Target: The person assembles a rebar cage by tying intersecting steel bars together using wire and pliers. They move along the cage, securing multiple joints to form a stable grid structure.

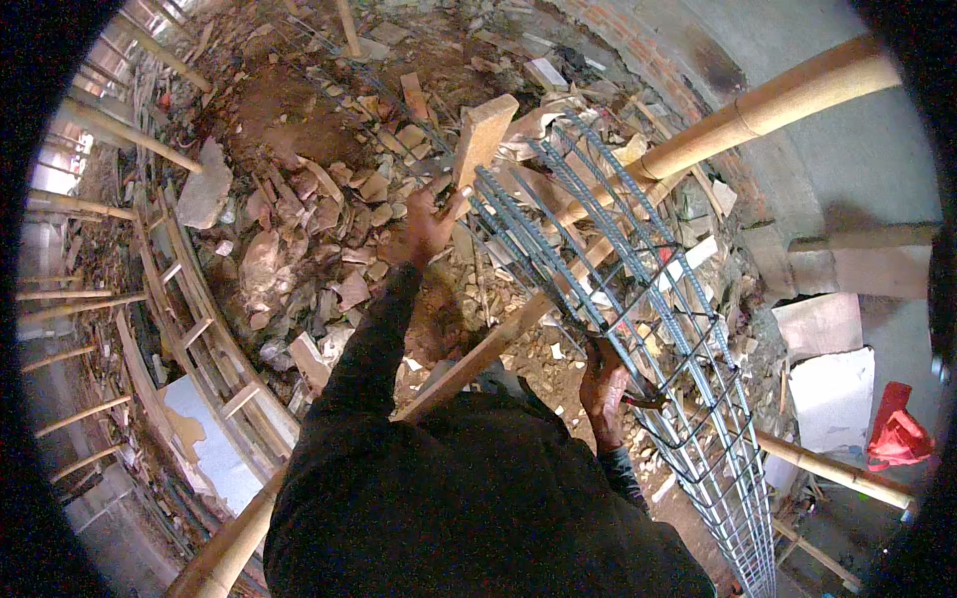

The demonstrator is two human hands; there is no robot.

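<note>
At left, a rough wooden ladder (194, 334), then jagged rubble (329, 199) over brown earth. Left hand (429, 227) curled closed around the lower end of a flat, grainy wooden block (484, 137), pointing away and slightly right. Right hand (603, 391) partly behind the ribbed-steel rebar cage (653, 294), fingers bent, exact hold impossible to tell. Cage right of centre, long axis from far middle to near right, across a jointed bamboo pole (763, 115).

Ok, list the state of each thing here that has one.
Wooden block: held at one end, tilted
Left hand: closed on that block
Rebar cage: bound with stirrups, bar ends exposed
Right hand: at the cage, grip unclear
Rubble: broken, scattered
Red bundle: crumpled
</note>
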